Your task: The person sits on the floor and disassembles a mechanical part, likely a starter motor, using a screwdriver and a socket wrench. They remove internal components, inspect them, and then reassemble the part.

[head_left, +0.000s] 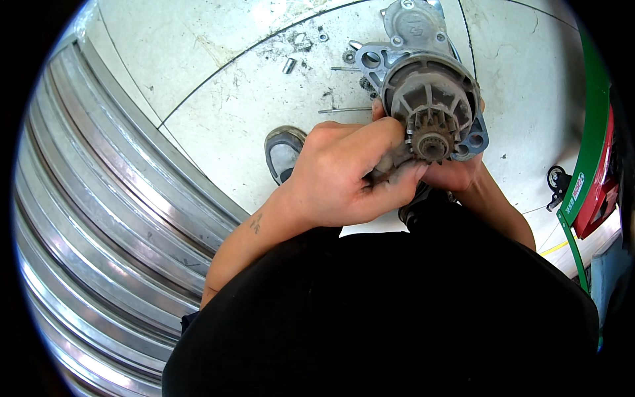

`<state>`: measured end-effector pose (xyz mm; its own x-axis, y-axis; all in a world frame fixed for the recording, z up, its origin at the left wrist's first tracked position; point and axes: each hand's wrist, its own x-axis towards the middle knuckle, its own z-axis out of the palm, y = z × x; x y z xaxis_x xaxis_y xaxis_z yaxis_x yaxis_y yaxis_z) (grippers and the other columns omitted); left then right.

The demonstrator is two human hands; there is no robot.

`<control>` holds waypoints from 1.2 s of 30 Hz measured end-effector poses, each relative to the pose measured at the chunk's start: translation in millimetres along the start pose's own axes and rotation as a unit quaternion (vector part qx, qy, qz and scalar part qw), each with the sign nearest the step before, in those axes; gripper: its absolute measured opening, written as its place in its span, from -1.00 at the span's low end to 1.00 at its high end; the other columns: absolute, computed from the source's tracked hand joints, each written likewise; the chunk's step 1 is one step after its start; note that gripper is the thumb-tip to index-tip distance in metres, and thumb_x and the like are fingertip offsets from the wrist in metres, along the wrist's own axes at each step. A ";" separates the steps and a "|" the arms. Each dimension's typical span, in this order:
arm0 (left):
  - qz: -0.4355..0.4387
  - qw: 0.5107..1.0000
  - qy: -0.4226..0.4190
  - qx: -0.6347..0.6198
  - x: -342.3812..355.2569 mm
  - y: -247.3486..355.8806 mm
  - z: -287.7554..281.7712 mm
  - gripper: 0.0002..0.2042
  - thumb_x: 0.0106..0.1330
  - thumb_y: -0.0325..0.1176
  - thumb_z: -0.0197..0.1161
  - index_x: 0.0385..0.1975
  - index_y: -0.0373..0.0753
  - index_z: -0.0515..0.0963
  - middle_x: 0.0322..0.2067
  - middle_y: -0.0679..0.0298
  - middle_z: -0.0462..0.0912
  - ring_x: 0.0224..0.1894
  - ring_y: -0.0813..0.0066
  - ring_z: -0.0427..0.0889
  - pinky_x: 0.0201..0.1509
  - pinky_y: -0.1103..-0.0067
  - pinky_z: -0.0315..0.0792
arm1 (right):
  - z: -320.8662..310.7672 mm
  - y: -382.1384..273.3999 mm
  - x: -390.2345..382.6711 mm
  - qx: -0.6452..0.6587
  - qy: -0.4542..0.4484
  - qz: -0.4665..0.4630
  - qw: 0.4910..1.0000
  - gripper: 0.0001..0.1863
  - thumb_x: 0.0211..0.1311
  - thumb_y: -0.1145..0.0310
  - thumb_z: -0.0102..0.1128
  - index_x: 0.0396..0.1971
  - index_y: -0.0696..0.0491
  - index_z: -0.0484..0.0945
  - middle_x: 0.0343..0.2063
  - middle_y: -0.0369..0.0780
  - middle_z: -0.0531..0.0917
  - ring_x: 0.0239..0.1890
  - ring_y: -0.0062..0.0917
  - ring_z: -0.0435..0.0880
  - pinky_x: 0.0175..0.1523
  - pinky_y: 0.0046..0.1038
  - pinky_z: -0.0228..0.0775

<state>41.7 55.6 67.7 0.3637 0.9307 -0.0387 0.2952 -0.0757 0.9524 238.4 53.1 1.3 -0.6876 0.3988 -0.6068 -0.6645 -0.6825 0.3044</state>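
I hold a grey starter motor upright in front of me, with a mounting flange, a dirty domed housing and a toothed pinion gear facing up at me. My left hand is closed beside the pinion, thumb and forefinger on a dark, grimy piece that its fingers mostly hide; I cannot make out what it is. My right hand wraps round the motor from below and right, its fingers largely hidden under the flange.
Ribbed metal panels fill the left. On the pale floor lie a small metal cylinder, rods and small nuts. My shoe shows below. A green frame, red object and black caster stand right.
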 end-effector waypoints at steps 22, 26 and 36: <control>-0.184 0.971 -0.075 -0.131 -36.8 -71.4 23.2 -0.65 0.02 -0.43 0.40 -0.15 -0.30 0.56 -0.16 0.18 0.63 -0.08 0.35 0.57 0.05 0.44 0.43 | 55.9 -7.8 -24.0 -0.714 -0.048 -0.347 0.607 0.24 -0.39 0.33 0.61 0.36 0.25 -0.01 0.01 -0.04 0.52 0.19 -0.27 0.47 0.31 -0.26 0.27; -0.181 0.948 -0.039 -0.257 -48.8 -68.6 14.6 -0.54 -0.02 -0.38 0.44 -0.05 -0.26 0.54 -0.08 0.21 0.62 -0.03 0.38 0.58 0.14 0.48 0.42 | 54.1 -6.7 -28.2 -0.720 -0.067 -0.341 0.601 0.17 -0.41 0.36 0.62 0.31 0.27 0.11 0.01 -0.01 0.51 0.20 -0.19 0.46 0.31 -0.21 0.28; -0.204 0.936 -0.051 -0.282 -43.7 -77.8 28.1 -0.48 -0.02 -0.32 0.47 0.00 -0.25 0.52 -0.04 0.21 0.61 0.01 0.38 0.57 0.17 0.49 0.40 | 79.0 -9.3 -20.0 -0.816 -0.193 -0.305 0.451 -0.16 -0.37 0.28 0.65 0.05 0.11 0.43 -0.05 -0.07 0.48 0.13 -0.11 0.49 0.22 -0.08 0.36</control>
<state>27.7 10.8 -13.2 0.4128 0.8004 -0.4347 -0.0761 0.5059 0.8592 235.2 99.8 68.7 -0.7315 0.6795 0.0563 0.1203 0.2099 -0.9703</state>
